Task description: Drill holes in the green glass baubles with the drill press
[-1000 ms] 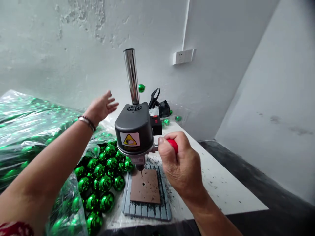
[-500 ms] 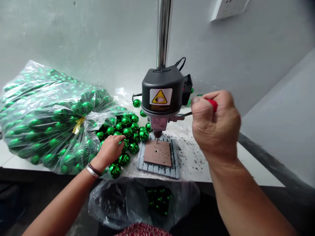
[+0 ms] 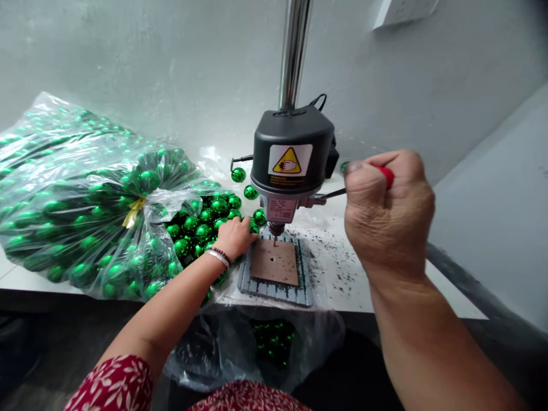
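Observation:
My right hand (image 3: 391, 211) is wrapped around the red-knobbed lever (image 3: 387, 177) of a small black drill press (image 3: 293, 148). Its thin bit hangs above a brown board (image 3: 274, 262) with a hole in it, on a slotted grey base plate (image 3: 306, 294). To the left of the bit, my left hand (image 3: 236, 237) reaches over a pile of shiny green baubles (image 3: 202, 234). Its thumb and finger close around a green bauble (image 3: 254, 228) beside the plate's back left corner; the other fingers are partly hidden.
A large clear bag (image 3: 81, 222) full of green baubles, tied with a yellow tie (image 3: 135, 211), lies at left. Dark shavings (image 3: 331, 260) litter the white table (image 3: 355, 299). Below the front edge hangs an open plastic bag (image 3: 317, 342) with green baubles inside. A wall stands behind.
My left hand has moved right and away from me across the baubles to one beside the plate. My right hand stays on the lever. The view has shifted slightly.

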`<state>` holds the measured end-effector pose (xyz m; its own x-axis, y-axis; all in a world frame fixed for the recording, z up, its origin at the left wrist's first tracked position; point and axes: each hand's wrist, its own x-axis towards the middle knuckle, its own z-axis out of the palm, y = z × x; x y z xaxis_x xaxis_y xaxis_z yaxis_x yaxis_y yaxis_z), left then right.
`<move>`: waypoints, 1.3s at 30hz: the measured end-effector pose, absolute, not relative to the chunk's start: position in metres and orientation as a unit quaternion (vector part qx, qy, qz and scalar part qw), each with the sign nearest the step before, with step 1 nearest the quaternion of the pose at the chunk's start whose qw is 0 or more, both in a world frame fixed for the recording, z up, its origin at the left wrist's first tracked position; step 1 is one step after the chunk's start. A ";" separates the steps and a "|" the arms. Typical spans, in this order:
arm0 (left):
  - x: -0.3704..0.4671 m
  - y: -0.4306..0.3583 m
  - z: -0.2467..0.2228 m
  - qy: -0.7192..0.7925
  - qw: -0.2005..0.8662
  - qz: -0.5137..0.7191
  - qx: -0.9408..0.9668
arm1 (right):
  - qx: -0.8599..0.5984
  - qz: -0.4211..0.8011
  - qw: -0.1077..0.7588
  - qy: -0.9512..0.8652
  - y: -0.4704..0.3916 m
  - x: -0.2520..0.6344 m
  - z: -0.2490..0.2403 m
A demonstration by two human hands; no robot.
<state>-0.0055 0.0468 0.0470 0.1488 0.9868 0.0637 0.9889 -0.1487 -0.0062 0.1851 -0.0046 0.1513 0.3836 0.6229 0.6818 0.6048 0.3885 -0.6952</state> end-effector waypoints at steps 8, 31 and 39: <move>-0.006 0.045 0.048 -0.653 -0.055 -0.054 -0.754 | -0.541 0.003 0.626 -0.561 -0.005 0.186 0.151; 0.002 0.009 -0.008 -0.599 -0.453 -0.378 -0.542 | -0.485 0.026 0.657 -0.577 -0.005 0.185 0.149; 0.009 0.011 0.001 -0.608 -0.370 -0.314 -0.629 | -0.490 0.032 0.647 -0.584 -0.005 0.186 0.152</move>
<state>0.0091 0.0107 0.0006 0.0645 0.9964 -0.0544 0.5322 0.0117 0.8466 0.1865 -0.0055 0.1520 0.3161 0.6137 0.7235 0.5298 0.5184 -0.6712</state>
